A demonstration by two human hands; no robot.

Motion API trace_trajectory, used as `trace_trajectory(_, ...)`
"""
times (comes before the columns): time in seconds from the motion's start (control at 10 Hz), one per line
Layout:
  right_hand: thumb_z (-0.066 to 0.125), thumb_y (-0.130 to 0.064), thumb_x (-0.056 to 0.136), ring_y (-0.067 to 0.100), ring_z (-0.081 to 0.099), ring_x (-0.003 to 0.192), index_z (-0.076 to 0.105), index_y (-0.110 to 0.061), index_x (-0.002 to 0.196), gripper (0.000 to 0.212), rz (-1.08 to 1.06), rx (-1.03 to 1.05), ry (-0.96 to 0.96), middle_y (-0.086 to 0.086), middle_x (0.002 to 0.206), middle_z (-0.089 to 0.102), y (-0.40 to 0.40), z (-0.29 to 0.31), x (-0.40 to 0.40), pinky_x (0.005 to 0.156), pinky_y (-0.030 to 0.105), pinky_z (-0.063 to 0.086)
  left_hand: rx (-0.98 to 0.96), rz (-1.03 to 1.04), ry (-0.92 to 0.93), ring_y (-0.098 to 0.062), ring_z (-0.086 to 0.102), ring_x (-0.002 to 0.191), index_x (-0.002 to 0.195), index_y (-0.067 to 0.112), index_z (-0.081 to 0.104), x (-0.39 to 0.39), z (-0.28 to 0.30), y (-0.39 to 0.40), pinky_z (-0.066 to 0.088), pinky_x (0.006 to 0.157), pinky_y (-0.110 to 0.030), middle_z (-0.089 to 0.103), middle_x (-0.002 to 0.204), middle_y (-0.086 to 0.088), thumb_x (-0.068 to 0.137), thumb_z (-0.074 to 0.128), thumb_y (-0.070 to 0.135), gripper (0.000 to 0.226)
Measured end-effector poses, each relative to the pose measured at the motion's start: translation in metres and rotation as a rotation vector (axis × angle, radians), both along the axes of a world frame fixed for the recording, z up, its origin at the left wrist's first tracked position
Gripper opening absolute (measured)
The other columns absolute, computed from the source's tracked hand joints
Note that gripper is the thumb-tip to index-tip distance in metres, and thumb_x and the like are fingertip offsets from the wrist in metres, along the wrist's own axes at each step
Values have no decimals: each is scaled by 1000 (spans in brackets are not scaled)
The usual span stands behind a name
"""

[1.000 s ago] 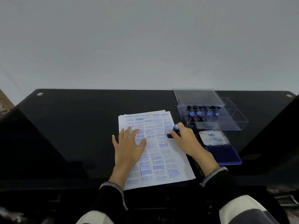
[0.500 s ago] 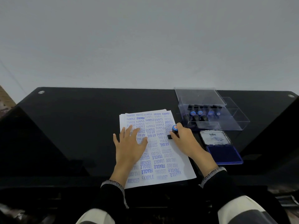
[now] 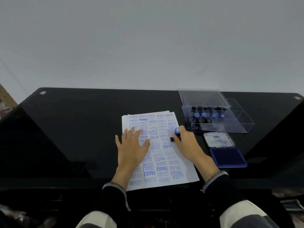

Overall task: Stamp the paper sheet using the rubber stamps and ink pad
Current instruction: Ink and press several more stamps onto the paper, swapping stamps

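While pressed down at the right edge of the paper sheet [image 3: 162, 150], the rubber stamp [image 3: 176, 134] sits in the right hand [image 3: 187, 143], fingers curled round its black body with the blue cap showing on top. Looks to be the pressing step itself: base apparently on the paper, though actual contact is hidden behind the fingers. Left hand [image 3: 134, 145] flat on the left part of the sheet, fingers spread and straight, pinning it to the black table [image 3: 74, 129]. Sheet already thick with blue words such as SAMPLE, AIR MAIL, FRAGILE and FAX OUT, so probably well along, with little bare room left except near the right margin and the near right corner.

Ink pad [image 3: 227, 157] open just right of the right hand, lid [image 3: 218, 140] folded back on its far side, blue surface facing up. Clear plastic box [image 3: 212, 119] farther away on the right, with several spare stamps [image 3: 204, 115] inside, blue caps visible.

Next move, by judgement: lift straight up without sliding, to avoid a smear. Then either over to the pad on the right for fresh ink, or back to the box for a different stamp. Best to keep the left palm down during the lift, since the sheet lies on what appears to be a loose stack and could drag along with a sticky base. Clean spot worth choosing beforehand.
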State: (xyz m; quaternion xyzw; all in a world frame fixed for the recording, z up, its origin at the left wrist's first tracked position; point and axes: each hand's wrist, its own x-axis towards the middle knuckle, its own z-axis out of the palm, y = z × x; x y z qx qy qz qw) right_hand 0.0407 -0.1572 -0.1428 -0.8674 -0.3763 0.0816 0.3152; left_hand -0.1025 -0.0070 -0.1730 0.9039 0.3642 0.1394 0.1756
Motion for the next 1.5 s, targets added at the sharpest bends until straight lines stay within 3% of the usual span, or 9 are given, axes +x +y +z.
trace_trajectory(0.7,53,-15,96,3,49,62,38,-12,92,16,-21,45,36,-9,74,48,3,-2,-1,49,10,40,-8,-5,-13,-17,6,149,144,35,38,-2,-1,-1,-5,118,-52,22,159,5,94,38,60,56)
trace_trajectory(1.2,52,-16,97,2,47,63,37,-14,95,15,13,3,46,-8,74,47,3,3,1,49,13,35,4,-5,-7,-17,7,149,143,35,38,-1,-1,0,-3,118,-53,23,158,5,93,38,60,56)
trace_trajectory(1.3,56,-17,95,6,44,59,43,-11,90,16,-30,67,130,-3,70,50,-2,9,8,52,11,37,12,-7,-11,-18,8,149,143,35,38,-2,-1,0,-3,118,-53,24,158,5,94,39,60,56)
trace_trajectory(1.4,61,-20,91,15,55,65,54,-8,86,14,-263,321,289,0,70,58,-15,7,17,68,20,45,28,-10,-15,-18,9,149,143,34,39,-1,-2,0,-1,118,-53,25,158,5,93,39,60,56)
trace_trajectory(1.5,60,-21,92,15,51,61,55,-12,83,13,-421,511,539,2,66,57,-29,6,21,65,32,45,37,-11,-21,-18,10,148,144,33,39,-2,-3,0,-1,118,-54,26,158,5,94,39,60,57)
